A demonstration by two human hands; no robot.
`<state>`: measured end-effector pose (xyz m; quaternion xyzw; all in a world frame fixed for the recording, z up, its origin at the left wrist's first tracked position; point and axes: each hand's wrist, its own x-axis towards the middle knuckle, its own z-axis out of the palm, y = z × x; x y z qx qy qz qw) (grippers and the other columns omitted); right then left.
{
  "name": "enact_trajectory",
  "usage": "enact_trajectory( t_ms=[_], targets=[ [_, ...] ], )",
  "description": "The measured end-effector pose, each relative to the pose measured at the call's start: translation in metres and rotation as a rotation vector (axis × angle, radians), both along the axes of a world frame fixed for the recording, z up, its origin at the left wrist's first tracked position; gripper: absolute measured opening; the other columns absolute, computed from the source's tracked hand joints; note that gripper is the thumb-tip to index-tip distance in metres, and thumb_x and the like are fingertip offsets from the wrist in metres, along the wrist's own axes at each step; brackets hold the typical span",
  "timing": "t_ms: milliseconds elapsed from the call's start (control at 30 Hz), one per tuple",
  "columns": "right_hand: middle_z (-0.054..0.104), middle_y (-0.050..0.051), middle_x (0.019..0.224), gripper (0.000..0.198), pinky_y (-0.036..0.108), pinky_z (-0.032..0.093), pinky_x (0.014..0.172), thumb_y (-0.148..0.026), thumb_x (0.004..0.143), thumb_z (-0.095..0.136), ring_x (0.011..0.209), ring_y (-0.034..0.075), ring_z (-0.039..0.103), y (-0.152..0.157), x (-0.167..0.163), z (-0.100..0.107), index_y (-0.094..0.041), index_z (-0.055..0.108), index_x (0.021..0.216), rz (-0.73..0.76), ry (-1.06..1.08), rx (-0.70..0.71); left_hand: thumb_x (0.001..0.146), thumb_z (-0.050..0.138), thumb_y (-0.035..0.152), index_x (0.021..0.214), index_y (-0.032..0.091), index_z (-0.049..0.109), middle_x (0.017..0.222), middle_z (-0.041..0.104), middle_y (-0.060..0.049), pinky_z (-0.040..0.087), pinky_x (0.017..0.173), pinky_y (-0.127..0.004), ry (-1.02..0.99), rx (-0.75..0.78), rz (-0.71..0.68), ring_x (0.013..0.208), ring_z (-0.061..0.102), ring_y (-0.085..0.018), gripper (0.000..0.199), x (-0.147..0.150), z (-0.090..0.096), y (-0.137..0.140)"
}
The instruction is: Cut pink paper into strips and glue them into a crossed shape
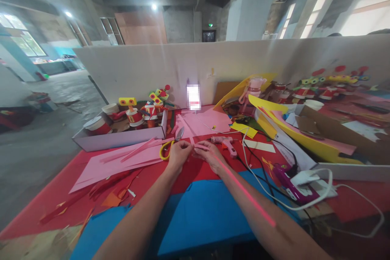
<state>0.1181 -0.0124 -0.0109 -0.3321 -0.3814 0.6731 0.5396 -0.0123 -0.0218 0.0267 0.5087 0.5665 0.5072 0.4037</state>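
— In the head view, where is your pink strip (200, 146), and how are your hands?
— It is above the red table (193, 175), between your fingers. Your right hand (209, 155), half curled, pinches it; your left hand (180, 154) has fingertips nearly together, but whether they grip it, I cannot tell.
— How will it handle?
— Probably light, bendable, easily creased; take it flat near the end. Its long axis lies crosswise at your fingers, this end pointing left.

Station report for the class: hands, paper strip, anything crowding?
Right hand pinching pink paper strip, tail along forearm. Left hand close beside it. Yellow-handled scissors near left, glue gun near right; neither covers strip.
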Motion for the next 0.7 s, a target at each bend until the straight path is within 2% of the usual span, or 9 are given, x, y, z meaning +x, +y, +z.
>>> enact_trajectory(
  t_ms=[133,300,600,700],
  targets=[
    [0.069,0.003,0.069,0.042,0.033,0.057,0.066,-0.048,0.054,0.084,0.064,0.017,0.065,-0.0017,-0.0006,0.0028,-0.016,0.067,0.076,-0.074,-0.105,0.015,0.063,0.073,0.033,0.058,0.016,0.059,0.043,0.051,0.005,0.029,0.032,-0.018,-0.021,-0.002,-0.006,0.032,0.041,-0.007,0.023,0.0013,-0.0034,-0.0004],
    [0.066,0.002,0.061,0.03,0.03,0.053,0.056,-0.045,0.063,0.076,0.056,0.017,0.063,-0.0019,0.0018,0.0045,-0.018,0.065,0.072,-0.178,-0.286,0.112,0.066,0.071,0.033,0.059,0.016,0.059,0.043,0.051,0.005,0.028,0.032,-0.018,0.018,-0.009,-0.016,0.032,0.041,-0.007,0.022,0.0026,-0.0046,-0.0018],
    [0.062,0.0,0.055,0.017,0.03,0.048,0.052,-0.038,0.071,0.063,0.051,0.019,0.06,0.0015,0.0061,0.0024,-0.021,0.061,0.069,-0.242,-0.533,0.259,0.065,0.073,0.035,0.061,0.015,0.061,0.044,0.051,0.004,0.031,0.033,-0.018,-0.01,-0.014,-0.024,0.034,0.042,-0.007,0.024,0.0032,-0.0044,-0.002],
    [0.065,0.002,0.062,0.01,0.03,0.049,0.061,-0.03,0.071,0.062,0.059,0.019,0.061,0.0034,0.0071,0.002,-0.021,0.061,0.067,-0.332,-0.68,0.36,0.062,0.077,0.038,0.061,0.014,0.061,0.044,0.051,0.004,0.033,0.033,-0.018,-0.043,-0.038,-0.031,0.035,0.043,-0.007,0.029,0.0047,-0.0049,-0.0026]
  ],
)
